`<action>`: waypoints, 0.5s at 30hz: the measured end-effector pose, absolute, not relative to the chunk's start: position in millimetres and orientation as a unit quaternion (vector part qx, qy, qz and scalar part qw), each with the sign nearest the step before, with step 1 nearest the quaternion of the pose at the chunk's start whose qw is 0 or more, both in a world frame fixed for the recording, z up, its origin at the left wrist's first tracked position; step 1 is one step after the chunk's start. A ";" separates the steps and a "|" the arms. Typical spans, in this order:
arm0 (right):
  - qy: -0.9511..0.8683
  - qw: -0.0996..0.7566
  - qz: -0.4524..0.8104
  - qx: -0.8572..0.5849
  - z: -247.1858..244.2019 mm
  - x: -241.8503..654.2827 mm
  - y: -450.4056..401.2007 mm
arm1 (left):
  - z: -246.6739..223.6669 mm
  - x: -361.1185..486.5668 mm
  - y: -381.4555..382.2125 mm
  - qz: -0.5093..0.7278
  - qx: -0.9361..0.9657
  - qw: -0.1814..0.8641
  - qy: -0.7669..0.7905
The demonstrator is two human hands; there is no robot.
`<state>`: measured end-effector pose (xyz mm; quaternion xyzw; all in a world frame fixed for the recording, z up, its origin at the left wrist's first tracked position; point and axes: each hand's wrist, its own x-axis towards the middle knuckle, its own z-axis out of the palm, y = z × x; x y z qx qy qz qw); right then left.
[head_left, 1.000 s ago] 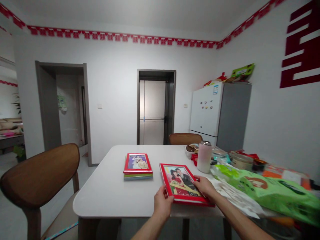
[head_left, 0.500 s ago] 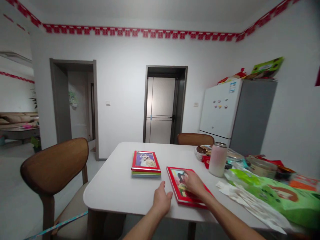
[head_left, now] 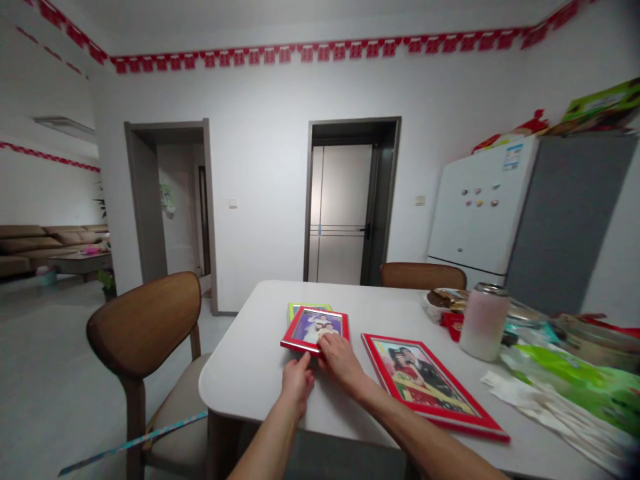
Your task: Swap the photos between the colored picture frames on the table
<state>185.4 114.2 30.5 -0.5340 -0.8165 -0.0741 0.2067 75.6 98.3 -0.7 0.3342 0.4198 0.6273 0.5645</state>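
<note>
A small red picture frame (head_left: 340,319) with a purple-backed photo is held at its near edge by both my hands, tilted over a yellow-green frame (head_left: 296,309) that shows behind it. My right hand (head_left: 340,360) grips its near right corner, fingers over the photo. My left hand (head_left: 298,383) is at the near edge, its fingers closed against it. A larger red frame (head_left: 435,380) lies face up on the white table (head_left: 250,373), beside my right forearm.
On the table's right stand a pink and white bottle (head_left: 484,323), green packaging (head_left: 590,380), white cloth-like gloves (head_left: 540,407) and bowls. A wooden chair (head_left: 150,320) is at the left, another (head_left: 424,275) behind the table. A fridge (head_left: 480,207) stands at the back right.
My right hand has left the large red frame for the small one, and my left hand has moved up to it. The small red frame has shifted off the yellow-green one. The view has turned left.
</note>
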 end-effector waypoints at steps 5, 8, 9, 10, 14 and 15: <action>-0.821 0.310 0.045 -0.477 29.5 186.0 59.2 | 7.2 75.3 67.2 0.713 0.311 0.513 0.362; -0.766 0.411 0.218 -0.443 41.3 187.0 35.0 | 22.5 78.0 37.9 0.729 0.348 0.458 0.371; -0.730 0.446 0.281 -0.435 47.4 187.4 29.0 | 28.7 79.4 27.3 0.724 0.383 0.434 0.375; -0.684 0.480 0.341 -0.431 54.0 188.2 23.9 | 34.7 80.9 16.8 0.713 0.432 0.404 0.376; -0.493 0.578 0.519 -0.393 73.3 196.6 7.1 | 45.3 85.4 -14.3 0.617 0.661 0.234 0.356; -0.463 0.586 0.549 -0.376 74.4 200.1 3.5 | 43.0 85.6 -18.3 0.583 0.714 0.174 0.346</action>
